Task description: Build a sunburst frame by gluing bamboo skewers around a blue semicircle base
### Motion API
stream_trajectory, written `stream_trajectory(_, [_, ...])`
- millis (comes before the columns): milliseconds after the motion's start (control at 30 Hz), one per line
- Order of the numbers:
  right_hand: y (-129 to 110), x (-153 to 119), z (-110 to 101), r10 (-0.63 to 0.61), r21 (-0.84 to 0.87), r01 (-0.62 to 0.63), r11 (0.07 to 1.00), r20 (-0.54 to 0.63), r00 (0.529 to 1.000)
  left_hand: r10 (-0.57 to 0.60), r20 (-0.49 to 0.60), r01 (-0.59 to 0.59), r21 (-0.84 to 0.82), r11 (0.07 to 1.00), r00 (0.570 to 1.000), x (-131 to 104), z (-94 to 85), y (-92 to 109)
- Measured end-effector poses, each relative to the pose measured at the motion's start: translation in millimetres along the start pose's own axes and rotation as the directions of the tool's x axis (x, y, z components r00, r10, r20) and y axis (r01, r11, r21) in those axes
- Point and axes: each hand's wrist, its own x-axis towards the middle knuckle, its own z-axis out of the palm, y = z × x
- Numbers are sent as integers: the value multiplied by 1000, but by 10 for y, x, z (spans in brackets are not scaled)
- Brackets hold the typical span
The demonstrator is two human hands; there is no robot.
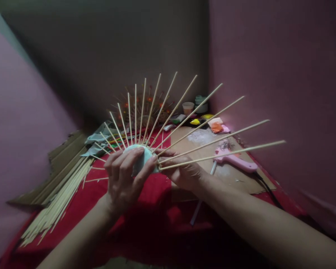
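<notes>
Above the red cloth (145,209), the left hand (123,179) is curling its fingers around a pale foam ball (141,157), gripping it from the front. The right hand (184,172) is closing on the ball's right side, pinching near the lowest wooden skewer (221,155). Skewers are fanning upward and rightward from the ball. A pink glue gun (235,160) is lying on cardboard (240,179) nearby.
</notes>
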Motion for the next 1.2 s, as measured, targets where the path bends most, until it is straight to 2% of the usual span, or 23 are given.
stream_trajectory(100, [-10,-9,2,-18,-47,20,999,56,998,-15,-3,15,-10,1000,1000,-25,22,-9])
stream_trajectory(267, [8,-4,-27,-25,-109,31,994,55,998,-27,3,27,-10,1000,1000,-55,13,-12])
stream_trajectory(433, [42,-11,-46,-46,-126,64,990,139,989,-23,-10,23,-22,999,1000,-102,19,-12])
stream_trajectory(633, [97,-24,-15,-77,-97,81,992,43,996,-38,-24,37,-39,999,999,-112,71,-6])
stream_trajectory(933, [66,-5,-55,-53,-18,54,998,46,998,-80,-2,80,-20,997,997,-85,129,23])
stream_trajectory(1033, [53,-3,-40,-64,-67,68,995,60,996,-128,-6,127,-58,990,992,-89,179,25])
stream_trajectory(1200, [48,-18,-32,-42,-83,48,995,77,996,-272,3,268,-187,945,962,-26,236,31])
